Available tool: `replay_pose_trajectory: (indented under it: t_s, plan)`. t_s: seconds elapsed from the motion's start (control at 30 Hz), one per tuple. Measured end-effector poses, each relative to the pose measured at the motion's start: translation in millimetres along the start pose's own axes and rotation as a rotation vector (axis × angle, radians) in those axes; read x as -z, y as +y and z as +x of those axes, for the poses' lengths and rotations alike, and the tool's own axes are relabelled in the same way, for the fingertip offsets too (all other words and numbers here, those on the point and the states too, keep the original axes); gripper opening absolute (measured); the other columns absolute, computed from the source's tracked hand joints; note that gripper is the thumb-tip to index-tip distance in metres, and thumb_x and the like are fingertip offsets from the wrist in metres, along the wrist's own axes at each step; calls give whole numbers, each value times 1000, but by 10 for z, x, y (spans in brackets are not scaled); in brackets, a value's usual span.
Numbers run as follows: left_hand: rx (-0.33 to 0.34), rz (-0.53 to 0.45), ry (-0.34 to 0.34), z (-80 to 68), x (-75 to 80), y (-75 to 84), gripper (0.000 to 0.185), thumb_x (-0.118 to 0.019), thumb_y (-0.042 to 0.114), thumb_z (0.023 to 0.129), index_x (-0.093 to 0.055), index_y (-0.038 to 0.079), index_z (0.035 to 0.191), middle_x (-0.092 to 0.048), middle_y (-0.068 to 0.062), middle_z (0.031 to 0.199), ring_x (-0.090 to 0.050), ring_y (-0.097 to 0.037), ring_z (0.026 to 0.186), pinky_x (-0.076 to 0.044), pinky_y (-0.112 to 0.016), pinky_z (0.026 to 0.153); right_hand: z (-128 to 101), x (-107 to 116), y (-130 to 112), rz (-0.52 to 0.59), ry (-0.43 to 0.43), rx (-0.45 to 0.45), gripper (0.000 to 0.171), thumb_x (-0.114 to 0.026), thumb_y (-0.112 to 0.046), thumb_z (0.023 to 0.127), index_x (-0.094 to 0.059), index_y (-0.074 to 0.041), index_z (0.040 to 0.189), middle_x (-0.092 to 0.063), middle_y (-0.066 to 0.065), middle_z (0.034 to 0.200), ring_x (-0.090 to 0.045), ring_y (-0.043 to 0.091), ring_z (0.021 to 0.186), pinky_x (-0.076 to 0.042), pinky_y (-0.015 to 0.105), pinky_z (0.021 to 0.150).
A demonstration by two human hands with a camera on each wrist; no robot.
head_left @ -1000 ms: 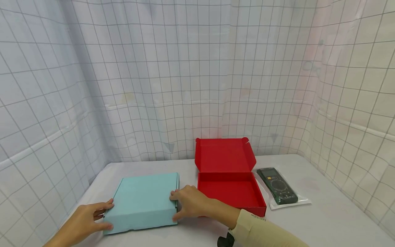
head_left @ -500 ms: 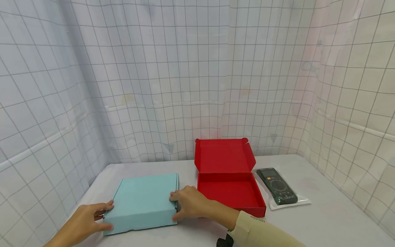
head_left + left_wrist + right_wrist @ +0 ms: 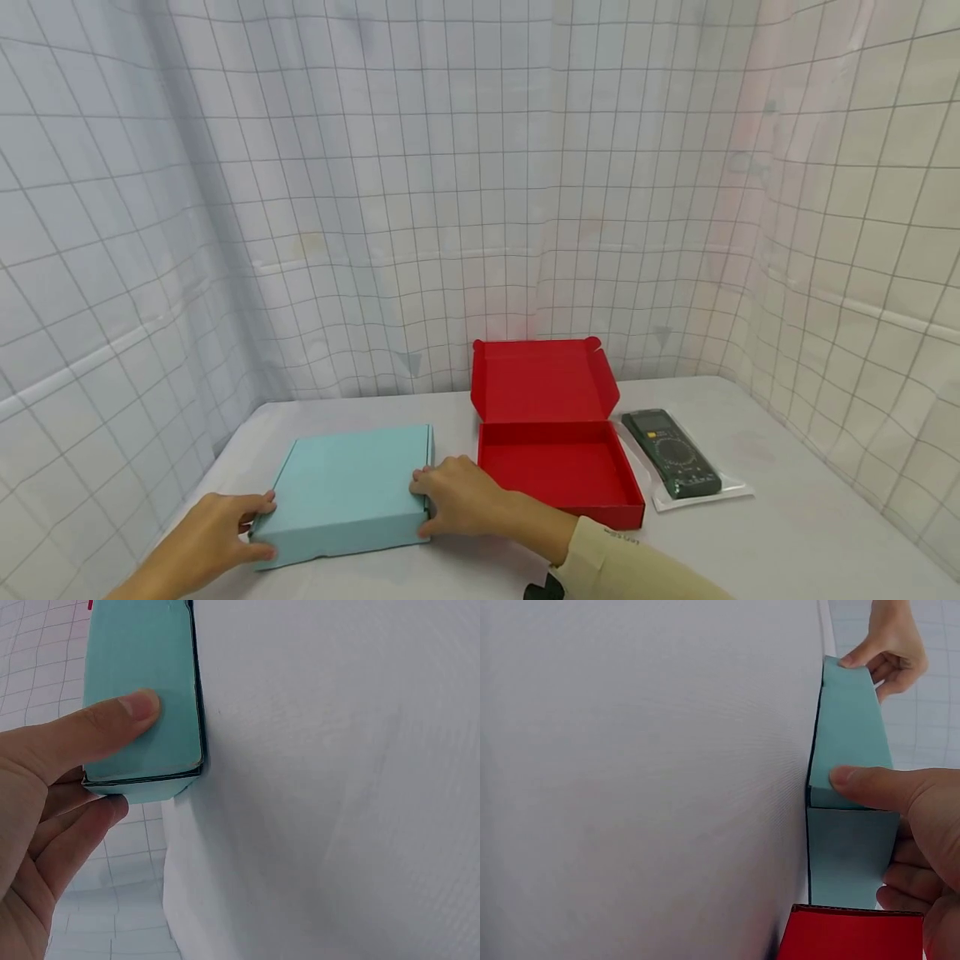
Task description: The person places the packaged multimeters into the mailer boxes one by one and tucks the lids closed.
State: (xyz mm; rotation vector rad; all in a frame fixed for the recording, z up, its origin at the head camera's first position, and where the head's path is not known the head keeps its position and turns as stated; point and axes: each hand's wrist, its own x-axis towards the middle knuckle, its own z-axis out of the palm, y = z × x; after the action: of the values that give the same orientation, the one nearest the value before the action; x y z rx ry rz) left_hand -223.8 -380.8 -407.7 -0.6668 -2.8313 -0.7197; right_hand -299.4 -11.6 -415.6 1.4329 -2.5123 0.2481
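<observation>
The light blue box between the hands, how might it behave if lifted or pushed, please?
The light blue box would probably keep its shape, as its walls look flat and straight-edged. Lying low and broad on the white table, it would likely slide rather than roll or tip. Its weight is hard to judge, since the closed lid hides any contents.

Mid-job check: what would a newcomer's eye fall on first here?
Probably the red box, open right of centre on the white table. Next, the closed blue box to its left, gripped at its left end by the left hand and its right by the right hand. Then the dark multimeter, right of the red box.
</observation>
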Motion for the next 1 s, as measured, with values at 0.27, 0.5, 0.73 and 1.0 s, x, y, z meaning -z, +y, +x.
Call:
replay_pose_trajectory:
  t_s: [0.27,0.5,0.73,1.0]
  plan:
    - [2,147,6,62,-16,35,62,-95,31,68,-73,-12,106,-73,-26,109,-74,-37,90,-62,-39,74,4,-36,-6,-73,55,53,38,-90,-40,81,-78,-16,109,-74,-8,98,-62,1,67,-46,11,65]
    - [1,213,8,89,-6,55,55,-95,30,67,-76,-10,101,-74,-24,108,-72,-43,97,-60,-49,79,-6,-37,-11,-92,51,46,36,-87,-39,84,-78,-16,110,-72,-9,95,-61,2,65,-45,10,61]
    - [22,180,39,62,-28,41,63,-95,32,67,-74,-13,106,-73,-25,110,-73,-39,96,-61,-42,78,-11,-54,6,-76,61,25,46,-87,-40,84,-78,-16,122,-74,-5,118,-71,7,81,-51,13,70]
    - [130,-169,95,-108,-88,-73,57,-91,26,78,-72,-10,117,-64,-29,129,-66,1,102,-58,-20,79,-52,30,94,118,-21,-62,53,-84,-40,87,-72,-20,134,-68,-8,129,-67,9,109,-51,19,84]
